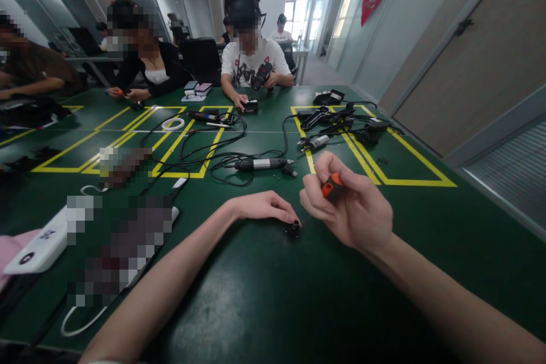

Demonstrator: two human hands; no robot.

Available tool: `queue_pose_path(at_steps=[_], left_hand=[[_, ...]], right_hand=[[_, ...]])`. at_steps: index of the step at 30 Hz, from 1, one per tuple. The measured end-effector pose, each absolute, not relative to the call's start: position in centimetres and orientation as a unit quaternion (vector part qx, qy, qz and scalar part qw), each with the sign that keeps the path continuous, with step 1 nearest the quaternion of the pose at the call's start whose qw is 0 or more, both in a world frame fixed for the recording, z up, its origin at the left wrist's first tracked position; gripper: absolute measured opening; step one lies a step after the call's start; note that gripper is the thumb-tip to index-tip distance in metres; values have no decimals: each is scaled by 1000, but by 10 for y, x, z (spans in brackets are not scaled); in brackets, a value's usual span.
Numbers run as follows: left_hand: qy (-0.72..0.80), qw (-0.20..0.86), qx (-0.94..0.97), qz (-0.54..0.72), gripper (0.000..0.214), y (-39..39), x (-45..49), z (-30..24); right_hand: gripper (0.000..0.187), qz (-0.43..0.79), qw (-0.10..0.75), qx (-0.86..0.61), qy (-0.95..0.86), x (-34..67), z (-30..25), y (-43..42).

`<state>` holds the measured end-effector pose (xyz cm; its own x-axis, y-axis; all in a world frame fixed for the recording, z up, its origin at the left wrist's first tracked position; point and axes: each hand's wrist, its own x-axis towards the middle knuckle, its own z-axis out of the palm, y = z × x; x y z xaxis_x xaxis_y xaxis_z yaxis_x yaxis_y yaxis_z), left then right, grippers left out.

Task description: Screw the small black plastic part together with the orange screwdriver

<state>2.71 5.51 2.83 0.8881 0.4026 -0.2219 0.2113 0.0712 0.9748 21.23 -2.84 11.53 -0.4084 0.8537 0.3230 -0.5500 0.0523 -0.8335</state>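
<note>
My right hand (350, 207) is closed around an orange-and-black tool handle (331, 187), held just above the green table (298, 296). My left hand (264, 206) rests on the table with its fingers curled, the fingertips touching a small black part (292, 230) that stands on the tabletop. The two hands are close together, with the black part between and slightly below them. What the tool's tip looks like is hidden by my fingers.
A black-and-silver pen-shaped power tool (261, 164) with tangled cables lies beyond my hands. More tools and adapters (336, 119) sit at the far right inside yellow floor-tape markings. A white power strip (42, 244) lies at left. Other people sit across the table.
</note>
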Motion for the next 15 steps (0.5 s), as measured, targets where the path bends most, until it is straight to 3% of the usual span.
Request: queue_pose_path(at_steps=[6,12,15], left_hand=[[219,697,680,59,31,56,26,33],[208,687,694,52,24,55,25,31],[206,696,686,45,28,55,25,29]], right_hand=[[46,679,496,-148,-521,215,119,-26],[28,696,494,-122,-507,213,118,-30],[32,688,487,-119,-525,211,118,-30]])
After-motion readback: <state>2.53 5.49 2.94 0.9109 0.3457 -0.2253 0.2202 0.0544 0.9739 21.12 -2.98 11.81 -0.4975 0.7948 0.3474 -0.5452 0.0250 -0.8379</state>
